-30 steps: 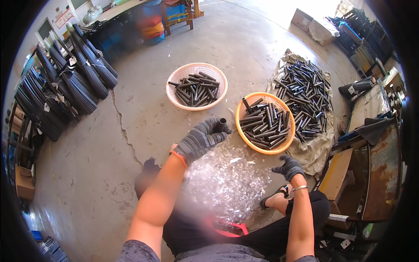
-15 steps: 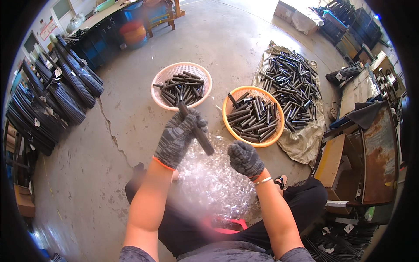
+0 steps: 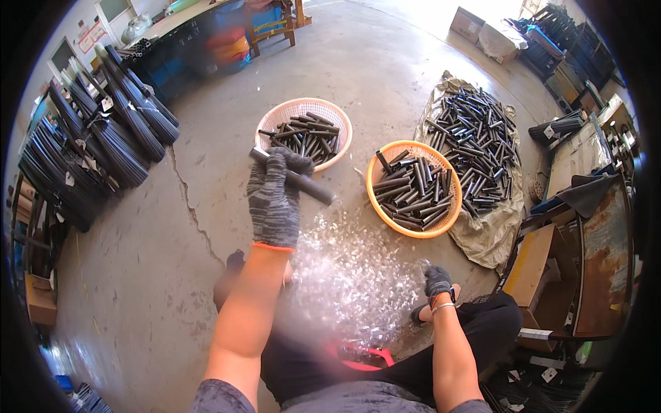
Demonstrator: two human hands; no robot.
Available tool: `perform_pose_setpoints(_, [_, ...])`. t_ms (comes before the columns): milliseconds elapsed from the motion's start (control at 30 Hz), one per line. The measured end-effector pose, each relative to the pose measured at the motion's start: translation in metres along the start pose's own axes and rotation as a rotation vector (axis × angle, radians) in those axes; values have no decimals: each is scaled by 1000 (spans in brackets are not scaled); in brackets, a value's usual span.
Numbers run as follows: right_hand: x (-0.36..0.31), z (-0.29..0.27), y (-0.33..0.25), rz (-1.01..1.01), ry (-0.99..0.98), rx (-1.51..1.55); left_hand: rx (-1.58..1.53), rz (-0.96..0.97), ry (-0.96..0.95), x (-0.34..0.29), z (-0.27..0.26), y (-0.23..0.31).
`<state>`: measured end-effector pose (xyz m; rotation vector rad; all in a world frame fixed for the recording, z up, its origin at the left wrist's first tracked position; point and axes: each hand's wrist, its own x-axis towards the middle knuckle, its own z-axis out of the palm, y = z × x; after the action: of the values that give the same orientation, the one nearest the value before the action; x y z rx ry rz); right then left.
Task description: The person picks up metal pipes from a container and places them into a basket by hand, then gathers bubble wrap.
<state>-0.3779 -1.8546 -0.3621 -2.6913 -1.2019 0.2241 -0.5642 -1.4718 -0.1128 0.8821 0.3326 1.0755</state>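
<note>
Clock read from the middle of the view. Left hand (image 3: 275,196), gray glove with orange cuff, at 9: fingers wrapped round a dark tube (image 3: 313,189), which lies aslant, ends toward 10 and 4. Middle of tube hidden by glove. Tube and fingers overlap the near rim of the pink basket (image 3: 303,104) at 11; touching or above, cannot tell.

Right hand (image 3: 438,281) at 4, gloved, beside clear plastic scraps (image 3: 358,275). Small and blurred; cannot tell whether clenched or loose, nor whether it grips anything.

Orange basket (image 3: 418,235), between 2 and 3: heaped with similar tubes, lower ones buried. Beyond, at 2, loose tubes (image 3: 482,148) cover most of a crumpled sheet (image 3: 485,248).

Haze blurs the scraps' left side. Red object (image 3: 365,363) near 6, partly covered, shape unclear. Bench (image 3: 182,27) at 11, cut off by the upper edge.
</note>
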Motion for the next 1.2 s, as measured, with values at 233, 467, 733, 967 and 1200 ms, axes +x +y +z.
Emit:
perform_pose_setpoints(233, [37,-29,-13,381,-506,-23,-72,-64,-34,4,2,-1])
perform_pose_setpoints(467, [112,-175,-217,-99,-225,1670,-175,-223,-172,-14,17,-7])
perform_pose_setpoints(733, [43,-10,-135,-255,58,455,-64,-76,-57,-7,-1,5])
perform_pose_setpoints(967, [20,5,-77,308,-609,21,-5,14,-3,1,-8,9])
perform_pose_setpoints(1200, [121,-154,-251,-437,244,1109,-136,-136,-134,-4,11,-4])
